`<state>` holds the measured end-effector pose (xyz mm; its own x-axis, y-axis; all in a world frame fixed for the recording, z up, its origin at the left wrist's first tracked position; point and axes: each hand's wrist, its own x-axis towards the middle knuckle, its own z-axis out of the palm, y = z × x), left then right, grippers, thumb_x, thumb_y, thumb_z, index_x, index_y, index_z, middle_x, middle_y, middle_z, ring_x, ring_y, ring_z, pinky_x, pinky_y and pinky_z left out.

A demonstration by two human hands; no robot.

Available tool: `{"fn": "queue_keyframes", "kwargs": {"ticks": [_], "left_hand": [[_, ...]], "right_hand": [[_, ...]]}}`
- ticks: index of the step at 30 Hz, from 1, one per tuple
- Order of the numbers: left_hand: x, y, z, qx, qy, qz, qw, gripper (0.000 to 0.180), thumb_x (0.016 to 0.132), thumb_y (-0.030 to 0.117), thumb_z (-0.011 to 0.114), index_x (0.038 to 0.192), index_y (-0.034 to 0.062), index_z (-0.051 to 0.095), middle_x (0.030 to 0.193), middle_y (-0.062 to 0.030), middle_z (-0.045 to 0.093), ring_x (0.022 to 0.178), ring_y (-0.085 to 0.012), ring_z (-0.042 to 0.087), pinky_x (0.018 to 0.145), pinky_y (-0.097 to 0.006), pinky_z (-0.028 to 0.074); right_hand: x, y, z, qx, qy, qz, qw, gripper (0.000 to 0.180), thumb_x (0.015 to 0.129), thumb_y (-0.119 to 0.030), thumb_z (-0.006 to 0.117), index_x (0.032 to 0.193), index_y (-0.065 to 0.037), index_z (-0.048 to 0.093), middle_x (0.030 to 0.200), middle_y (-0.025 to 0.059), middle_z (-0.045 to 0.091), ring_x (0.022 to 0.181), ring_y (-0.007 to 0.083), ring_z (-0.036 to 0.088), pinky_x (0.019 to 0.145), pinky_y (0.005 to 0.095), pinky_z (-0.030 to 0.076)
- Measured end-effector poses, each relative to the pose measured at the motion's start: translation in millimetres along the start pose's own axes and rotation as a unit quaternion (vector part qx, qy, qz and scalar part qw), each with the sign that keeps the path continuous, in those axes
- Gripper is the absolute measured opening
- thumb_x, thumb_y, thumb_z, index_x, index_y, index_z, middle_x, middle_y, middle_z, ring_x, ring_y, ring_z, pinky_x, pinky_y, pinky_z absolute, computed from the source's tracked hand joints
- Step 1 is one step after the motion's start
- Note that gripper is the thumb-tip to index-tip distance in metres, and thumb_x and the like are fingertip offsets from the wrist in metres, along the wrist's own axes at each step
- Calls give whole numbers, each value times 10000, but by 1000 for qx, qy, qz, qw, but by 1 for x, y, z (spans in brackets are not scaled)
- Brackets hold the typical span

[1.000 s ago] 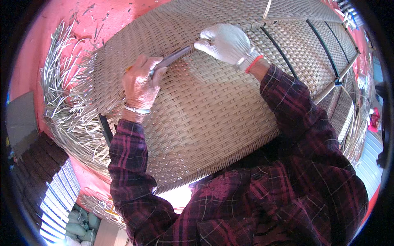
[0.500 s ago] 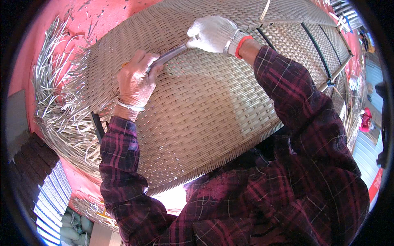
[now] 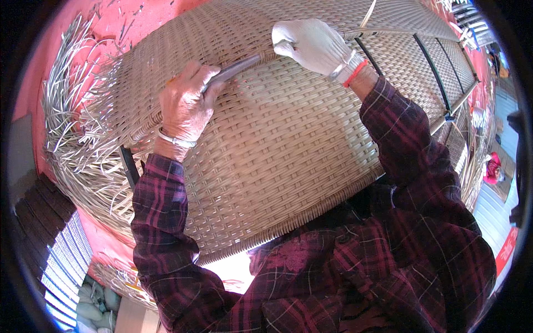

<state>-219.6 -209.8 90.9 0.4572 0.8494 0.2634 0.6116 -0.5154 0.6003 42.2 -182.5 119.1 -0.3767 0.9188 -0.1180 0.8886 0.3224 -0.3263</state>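
A large woven wicker panel (image 3: pixel 288 161) of beige strands on a dark metal frame fills the middle of the head view. My bare left hand (image 3: pixel 186 102) grips the handle of a grey metal tool (image 3: pixel 236 67) that lies across the weave and points right. My right hand (image 3: pixel 311 44), in a white glove, pinches the weave at the tool's tip near the panel's upper ridge. Both forearms wear a dark red plaid shirt.
Loose uncut strands (image 3: pixel 78 127) fan out at the panel's left edge over a red floor (image 3: pixel 33 83). Bare black frame bars (image 3: pixel 433 72) show at the upper right. A corrugated sheet (image 3: pixel 61 255) lies lower left. Another person (image 3: pixel 493 166) sits far right.
Both hands and the tool have shifted a little up and left across the weave as the view moved; the grip on the tool is the same.
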Motion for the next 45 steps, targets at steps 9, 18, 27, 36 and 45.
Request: {"fn": "queue_keyframes", "kwargs": {"ticks": [9, 18, 27, 36, 45], "left_hand": [[2, -1, -14, -61, -61, -42, 995, 201, 735, 68, 739, 906, 80, 634, 820, -79, 607, 693, -308, 625, 587, -373, 473], [-9, -1, -28, -29, -48, -63, 996, 244, 713, 45, 756, 920, 43, 627, 823, -101, 619, 693, -274, 620, 607, -337, 478], [-15, -4, -38, -23, -70, -108, 991, 198, 731, 43, 748, 893, 41, 634, 791, -100, 596, 665, -263, 604, 595, -341, 467], [-57, -22, -68, 3, -40, -155, 987, 209, 748, 5, 741, 924, 30, 632, 753, -76, 567, 601, -177, 510, 566, -291, 415], [-73, -33, -70, -93, -9, -265, 960, 167, 796, 38, 736, 939, 37, 650, 724, 10, 559, 610, -77, 456, 555, -239, 398]], "right_hand": [[19, -7, 6, -25, -28, -105, 994, 122, 837, -243, 582, 871, -130, 616, 762, 122, 649, 733, 359, 650, 654, 493, 505], [11, -2, -3, 3, 17, -95, 995, 149, 836, -288, 632, 860, -143, 602, 714, 87, 622, 690, 320, 628, 606, 450, 476], [20, -4, 5, 6, -9, -127, 992, 164, 807, -260, 664, 816, -111, 597, 719, 101, 615, 702, 333, 616, 612, 454, 462], [19, -25, 22, -146, 145, -200, 958, 152, 770, -260, 694, 904, -214, 638, 885, -41, 599, 847, 189, 611, 687, 356, 501], [24, -37, 22, 41, 107, -260, 959, 239, 770, -111, 659, 1007, -137, 677, 829, 43, 663, 762, 265, 651, 687, 362, 529]]}}
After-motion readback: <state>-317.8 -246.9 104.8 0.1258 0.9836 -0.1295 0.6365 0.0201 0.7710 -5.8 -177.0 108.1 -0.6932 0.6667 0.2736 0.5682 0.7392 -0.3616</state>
